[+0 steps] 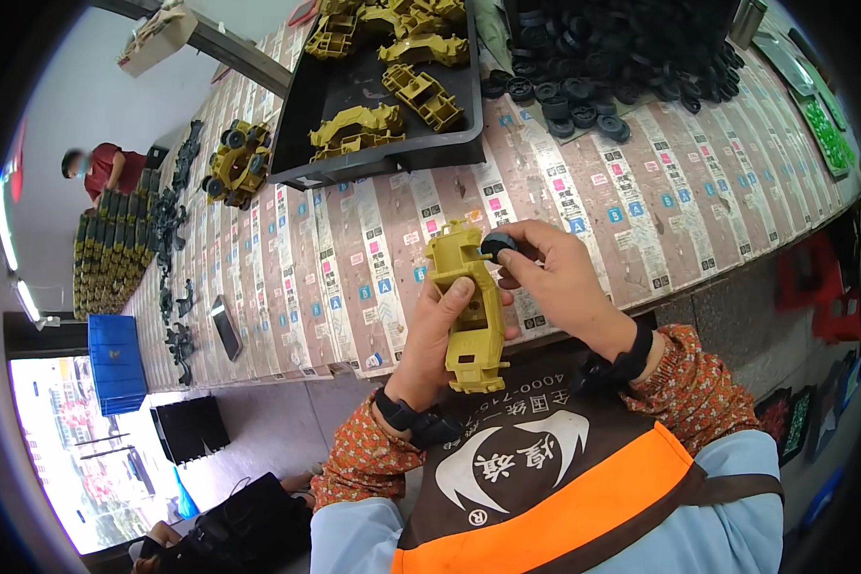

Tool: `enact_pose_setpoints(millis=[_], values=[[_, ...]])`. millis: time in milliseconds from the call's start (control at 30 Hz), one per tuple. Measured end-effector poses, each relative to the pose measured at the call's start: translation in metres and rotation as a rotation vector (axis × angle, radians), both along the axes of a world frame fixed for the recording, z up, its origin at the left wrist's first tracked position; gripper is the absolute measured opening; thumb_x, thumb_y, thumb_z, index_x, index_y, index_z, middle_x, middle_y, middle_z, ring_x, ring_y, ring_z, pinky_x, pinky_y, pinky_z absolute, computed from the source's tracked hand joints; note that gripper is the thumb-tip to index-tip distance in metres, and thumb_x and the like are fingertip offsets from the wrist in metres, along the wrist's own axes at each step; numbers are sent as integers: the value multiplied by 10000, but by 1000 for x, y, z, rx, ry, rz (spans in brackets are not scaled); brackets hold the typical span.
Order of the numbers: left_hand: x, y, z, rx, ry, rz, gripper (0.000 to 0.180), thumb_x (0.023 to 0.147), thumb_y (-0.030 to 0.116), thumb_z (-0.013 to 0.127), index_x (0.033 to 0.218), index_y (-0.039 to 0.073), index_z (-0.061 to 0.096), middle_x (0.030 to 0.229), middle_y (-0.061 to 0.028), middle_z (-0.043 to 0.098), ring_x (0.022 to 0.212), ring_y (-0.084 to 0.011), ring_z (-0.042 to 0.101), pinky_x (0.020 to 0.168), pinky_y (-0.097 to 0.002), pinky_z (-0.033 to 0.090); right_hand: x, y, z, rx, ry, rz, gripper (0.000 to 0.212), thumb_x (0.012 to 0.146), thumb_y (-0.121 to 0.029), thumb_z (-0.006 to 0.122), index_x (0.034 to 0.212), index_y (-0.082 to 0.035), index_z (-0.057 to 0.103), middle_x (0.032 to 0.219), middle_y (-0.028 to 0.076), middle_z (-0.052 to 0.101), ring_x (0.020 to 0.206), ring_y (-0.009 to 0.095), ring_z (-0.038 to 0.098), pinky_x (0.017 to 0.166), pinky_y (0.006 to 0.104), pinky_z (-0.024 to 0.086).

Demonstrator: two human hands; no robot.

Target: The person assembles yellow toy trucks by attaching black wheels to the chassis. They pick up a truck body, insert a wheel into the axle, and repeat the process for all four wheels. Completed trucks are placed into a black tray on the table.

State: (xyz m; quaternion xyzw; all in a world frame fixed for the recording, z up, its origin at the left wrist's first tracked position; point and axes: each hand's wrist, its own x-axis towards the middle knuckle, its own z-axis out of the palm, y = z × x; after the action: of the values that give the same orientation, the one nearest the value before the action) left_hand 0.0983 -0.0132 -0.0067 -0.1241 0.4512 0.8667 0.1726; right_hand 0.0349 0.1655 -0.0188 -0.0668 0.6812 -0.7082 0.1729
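Over the table's near edge, my left hand (437,335) grips a yellow plastic toy car chassis (475,350), its thumb pressed on the middle. The chassis is held lengthwise, one end toward the table and the other toward my apron. Between the thumb and fingers of my right hand (566,287) is a small black toy wheel (496,243). That wheel is at the chassis's upper right corner, by a short peg; whether it sits on the peg I cannot tell.
A black tray (392,159) of yellow chassis stands at the far side. Beyond it on the right is a heap of black wheels (631,57). A wheeled chassis (238,165), dark parts (167,230) and a phone (225,327) lie leftward. One person (115,170) is at the far left.
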Motion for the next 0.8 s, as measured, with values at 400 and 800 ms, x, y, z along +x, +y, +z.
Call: enact_pose_setpoints(millis=[400, 800], values=[[0, 9, -18, -24, 14, -11, 527, 1027, 192, 628, 1437, 148, 299, 1256, -148, 586, 1083, -253, 661, 776, -468, 661, 4, 2, -6, 24, -13, 5, 284, 988, 17, 574, 1265, 66, 617, 1018, 88, 693, 922, 127, 691, 809, 263, 592], [0, 10, -38, -421, 268, -18, 634, 1049, 142, 593, 1525, 106, 176, 1335, -86, 508, 1223, -165, 541, 1020, -326, 488, 24, 6, 5, 363, 505, -26, 414, 780, 8, 583, 1182, 39, 678, 895, 178, 600, 812, 387, 630, 716, 458, 519]])
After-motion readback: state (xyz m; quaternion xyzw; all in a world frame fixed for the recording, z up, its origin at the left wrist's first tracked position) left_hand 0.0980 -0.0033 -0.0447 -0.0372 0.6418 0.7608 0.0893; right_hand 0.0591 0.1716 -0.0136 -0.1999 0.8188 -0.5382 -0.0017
